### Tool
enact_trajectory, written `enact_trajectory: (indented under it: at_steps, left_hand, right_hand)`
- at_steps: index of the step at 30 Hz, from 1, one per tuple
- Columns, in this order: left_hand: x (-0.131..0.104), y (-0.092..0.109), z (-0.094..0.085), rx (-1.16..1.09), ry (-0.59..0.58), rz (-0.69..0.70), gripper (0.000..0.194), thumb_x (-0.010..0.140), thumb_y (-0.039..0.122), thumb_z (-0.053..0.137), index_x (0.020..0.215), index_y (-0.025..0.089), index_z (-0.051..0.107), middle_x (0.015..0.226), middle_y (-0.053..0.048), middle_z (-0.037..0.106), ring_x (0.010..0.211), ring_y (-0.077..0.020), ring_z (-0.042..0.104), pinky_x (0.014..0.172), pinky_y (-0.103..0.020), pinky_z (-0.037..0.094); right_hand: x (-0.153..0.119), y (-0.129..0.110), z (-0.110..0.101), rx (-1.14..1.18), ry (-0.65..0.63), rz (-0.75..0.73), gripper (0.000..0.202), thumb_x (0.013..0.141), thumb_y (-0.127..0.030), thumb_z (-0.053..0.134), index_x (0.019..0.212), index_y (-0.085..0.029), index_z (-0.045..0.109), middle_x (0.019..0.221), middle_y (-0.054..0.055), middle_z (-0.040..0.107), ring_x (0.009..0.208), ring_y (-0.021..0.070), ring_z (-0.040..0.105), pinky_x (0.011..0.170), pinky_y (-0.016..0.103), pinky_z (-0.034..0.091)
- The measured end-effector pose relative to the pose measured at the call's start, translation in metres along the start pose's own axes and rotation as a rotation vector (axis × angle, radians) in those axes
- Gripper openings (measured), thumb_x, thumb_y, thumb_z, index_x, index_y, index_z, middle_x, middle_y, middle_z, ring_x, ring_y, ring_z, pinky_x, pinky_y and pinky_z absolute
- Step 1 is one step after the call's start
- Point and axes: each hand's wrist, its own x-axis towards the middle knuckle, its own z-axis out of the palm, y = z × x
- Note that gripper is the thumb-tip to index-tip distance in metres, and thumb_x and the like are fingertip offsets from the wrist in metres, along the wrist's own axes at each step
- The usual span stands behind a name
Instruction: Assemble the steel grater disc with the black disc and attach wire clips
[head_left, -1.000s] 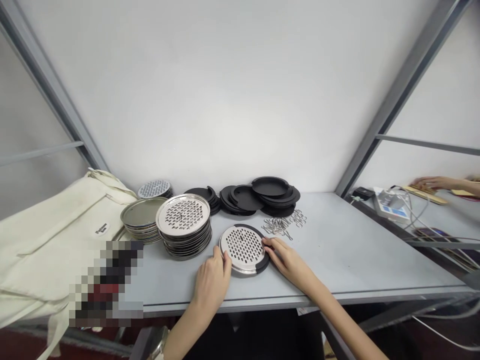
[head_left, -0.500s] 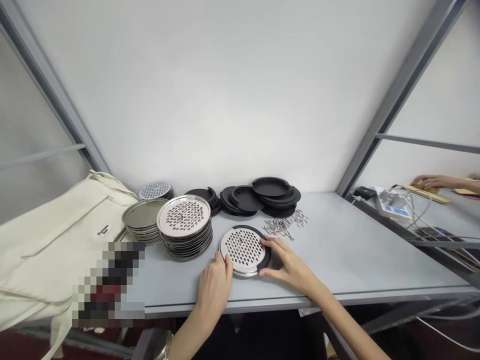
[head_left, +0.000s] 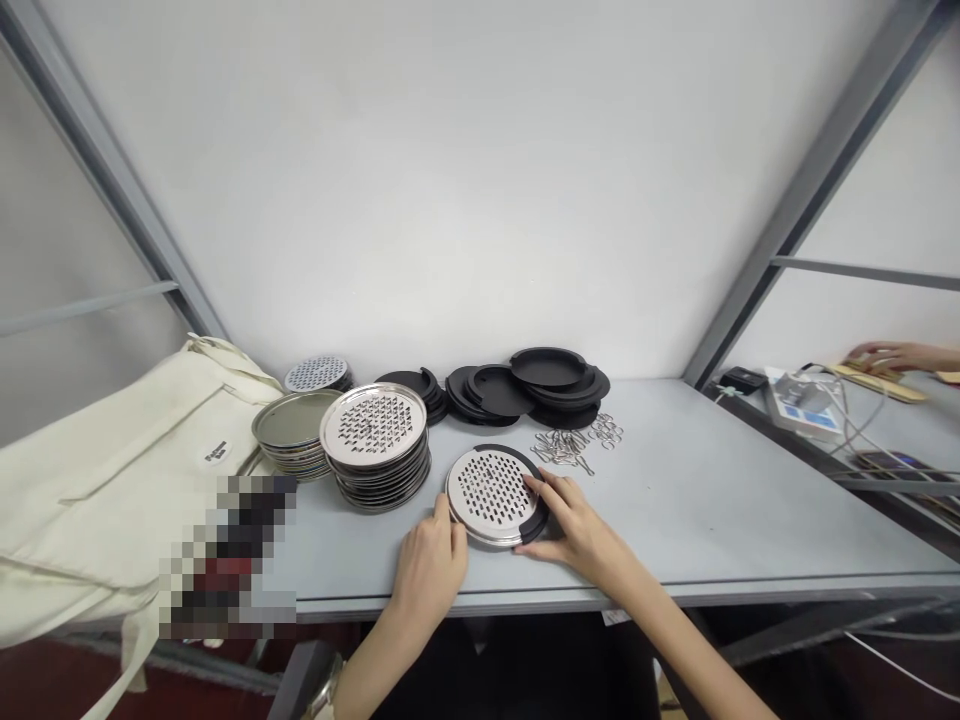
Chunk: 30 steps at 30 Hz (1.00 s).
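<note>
A round perforated metal disc (head_left: 491, 492) lies near the table's front, with a black curved piece (head_left: 535, 522) around its right side. My left hand (head_left: 435, 548) is closed against the disc's lower left edge. On the right, my right hand (head_left: 568, 520) grips the black piece and disc rim between thumb and fingers. Left of them stands a tall stack of metal discs (head_left: 373, 427), the top one with raised grater holes. Behind are piled black round holders (head_left: 551, 370). Small metal clips (head_left: 561, 447) and rings (head_left: 606, 430) lie scattered to their front right.
Plain metal discs (head_left: 294, 420) and another perforated stack (head_left: 316, 374) stand farther left. A cream bag (head_left: 142, 470) covers the table's left end. Beyond the right frame post (head_left: 795, 190) are a white device (head_left: 802, 408), cables and another person's hand (head_left: 892, 355).
The whole view has shifted slightly. Both hands remain at the disc, with the left fingers a little farther up its left edge.
</note>
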Motion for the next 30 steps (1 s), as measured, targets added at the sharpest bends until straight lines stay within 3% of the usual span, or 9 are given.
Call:
enact_trajectory:
  at_steps: [8,12,16,24,27,30]
  left_hand:
    - [0.008,0.003,-0.008,-0.047,0.071,0.057,0.014,0.087,0.016,0.036,0.096,0.019,0.046,0.056,0.002,0.053,0.056,-0.0173,0.059,0.053,-0.026,0.027]
    - [0.008,0.003,-0.010,-0.128,0.066,0.105,0.014,0.086,0.016,0.036,0.096,0.022,0.044,0.054,0.005,0.049,0.053,-0.0161,0.055,0.054,-0.025,0.027]
    - [0.004,-0.002,-0.008,-0.149,0.059,0.125,0.017,0.086,0.016,0.035,0.099,0.022,0.045,0.053,0.005,0.047,0.053,-0.0166,0.055,0.054,-0.025,0.026]
    - [0.003,-0.003,-0.004,-0.206,0.024,0.157,0.017,0.087,0.016,0.035,0.099,0.022,0.045,0.056,0.005,0.047,0.054,-0.0157,0.053,0.055,-0.025,0.030]
    - [0.005,-0.005,-0.001,-0.331,0.059,0.138,0.018,0.089,0.019,0.036,0.106,0.021,0.042,0.064,0.004,0.051,0.061,-0.0156,0.055,0.059,-0.026,0.037]
    - [0.007,-0.009,0.004,-0.456,0.175,0.143,0.028,0.090,0.024,0.043,0.117,0.021,0.036,0.092,-0.004,0.057,0.082,-0.0172,0.059,0.073,-0.029,0.045]
  right_hand:
    - [0.000,-0.003,-0.002,-0.107,0.069,0.001,0.063,0.084,-0.055,0.054,0.135,-0.019,0.047,0.114,0.018,0.062,0.102,0.0330,0.060,0.087,0.052,0.053]
    - [-0.001,-0.002,-0.001,-0.179,0.086,0.000,0.054,0.090,-0.047,0.050,0.137,-0.020,0.044,0.113,0.016,0.064,0.097,0.0318,0.062,0.084,0.049,0.054]
    - [-0.002,-0.001,0.001,-0.238,0.108,-0.022,0.040,0.095,-0.035,0.048,0.131,-0.017,0.051,0.103,0.015,0.068,0.087,0.0297,0.065,0.078,0.047,0.056]
    - [-0.003,-0.002,0.000,-0.254,0.158,-0.039,0.027,0.095,-0.028,0.047,0.117,-0.017,0.058,0.086,0.013,0.068,0.076,0.0268,0.064,0.068,0.041,0.054]
    - [-0.005,-0.002,-0.005,-0.093,0.203,0.005,0.024,0.094,-0.030,0.047,0.113,-0.019,0.056,0.079,0.009,0.064,0.073,0.0235,0.063,0.066,0.035,0.053]
    - [-0.005,-0.004,-0.012,0.080,0.224,0.084,0.020,0.092,-0.033,0.049,0.107,-0.021,0.055,0.075,0.005,0.062,0.068,0.0191,0.062,0.065,0.029,0.052]
